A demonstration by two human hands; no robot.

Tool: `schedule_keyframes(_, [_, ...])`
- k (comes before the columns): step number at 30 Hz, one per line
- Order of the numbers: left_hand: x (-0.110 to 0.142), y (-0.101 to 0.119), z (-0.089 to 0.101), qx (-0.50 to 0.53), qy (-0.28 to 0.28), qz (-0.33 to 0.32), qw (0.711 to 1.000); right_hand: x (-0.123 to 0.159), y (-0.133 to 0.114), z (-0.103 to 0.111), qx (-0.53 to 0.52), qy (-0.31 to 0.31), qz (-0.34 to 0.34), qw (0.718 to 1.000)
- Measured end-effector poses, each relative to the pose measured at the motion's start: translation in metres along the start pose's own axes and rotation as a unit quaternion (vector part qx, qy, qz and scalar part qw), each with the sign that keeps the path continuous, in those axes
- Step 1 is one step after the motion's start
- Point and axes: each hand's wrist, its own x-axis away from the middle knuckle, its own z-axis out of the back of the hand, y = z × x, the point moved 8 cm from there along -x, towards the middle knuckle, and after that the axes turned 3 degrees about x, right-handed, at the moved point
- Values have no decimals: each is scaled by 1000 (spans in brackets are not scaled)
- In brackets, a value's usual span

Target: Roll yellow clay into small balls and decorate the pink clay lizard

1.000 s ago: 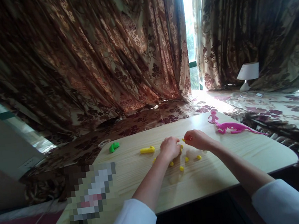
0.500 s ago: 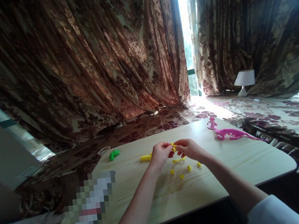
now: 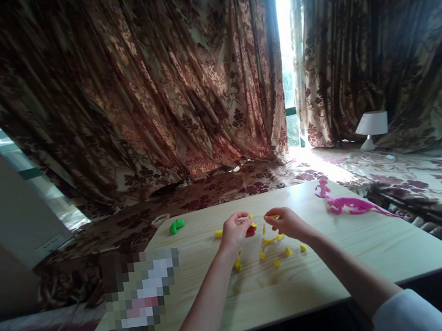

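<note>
One desk [image 3: 316, 284] carries at least four yellow lumps [image 3: 288, 252], two pink figures [image 3: 350, 205] and one green piece [image 3: 177, 225]. Two hands [image 3: 235, 232] and one lamp [image 3: 372, 123] show.

1. The left hand [image 3: 235, 232] is covering part of the yellow stick [image 3: 218, 234].
2. Its fingers are partly hiding a yellow lump [image 3: 253, 225], whose shape is staying unclear.
3. The right hand [image 3: 288, 224] is partly hiding a yellow strip [image 3: 271, 217].
4. Coarse pixels are blurring a long object [image 3: 146, 295].
5. The bottom edge is cutting off both white sleeves [image 3: 411, 315] and the table's [image 3: 337, 261] near left corner.
</note>
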Motion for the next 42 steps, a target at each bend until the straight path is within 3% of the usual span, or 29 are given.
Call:
schedule_keyframes(4, [10, 4, 5, 78, 8, -9, 997, 6, -19, 3, -45, 19, 25, 998])
schedule_keyframes(11, [56, 4, 7, 248, 16, -33, 968, 52, -51, -9, -142, 38, 66, 987])
schedule_keyframes(20, [87, -20, 19, 345, 55, -8, 937, 70, -46, -31, -322, 32, 28, 946])
schedule_keyframes(25, [94, -27, 14, 370, 33, 2, 929, 73, -45, -29, -361, 53, 22, 931])
schedule_keyframes(32, [105, -17, 0, 389, -25, -23, 921, 82, -61, -40, -338, 16, 20, 941])
schedule_keyframes(35, [103, -24, 5, 403, -18, -19, 915, 84, -67, -40, -353, 1, 60, 934])
schedule_keyframes(37, [99, -30, 8, 414, 0, -16, 910, 86, -73, -35, -327, 31, 115, 937])
schedule_keyframes(40, [97, -33, 5, 430, 2, -13, 903, 98, -95, -34, -143, 87, 245, 955])
schedule_keyframes(42, [100, -31, -1, 436, -19, -5, 900, 113, -112, -49, 8, 94, 320, 943])
